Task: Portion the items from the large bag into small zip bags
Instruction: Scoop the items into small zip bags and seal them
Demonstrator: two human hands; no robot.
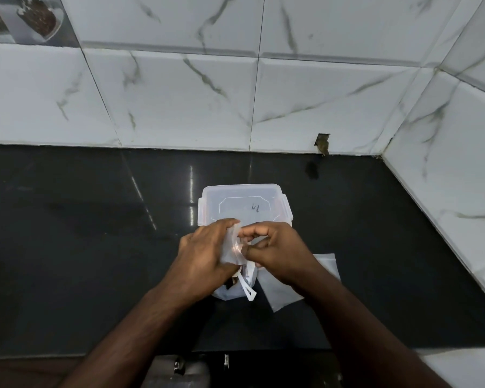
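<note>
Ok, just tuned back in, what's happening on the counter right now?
A person is working a small clear zip bag with both hands: the left hand grips its side while the right hand pinches at its top edge. Below the hands sits the larger bag with something dark inside. A lidded plastic container stands just behind, and flat empty bags lie to the right on the black counter.

Just one view here, a wide-angle head cam, so nothing overlaps with a second angle. It looks forward and steeply down from above the dark bench (67,247), close in, with both forearms running up from the bottom edge to the hands mid-frame. It faces the marble-tiled wall (179,102) straight on, which fills the upper part. A side wall (459,163) angles in on the right, with lines bending near the edges.
</note>
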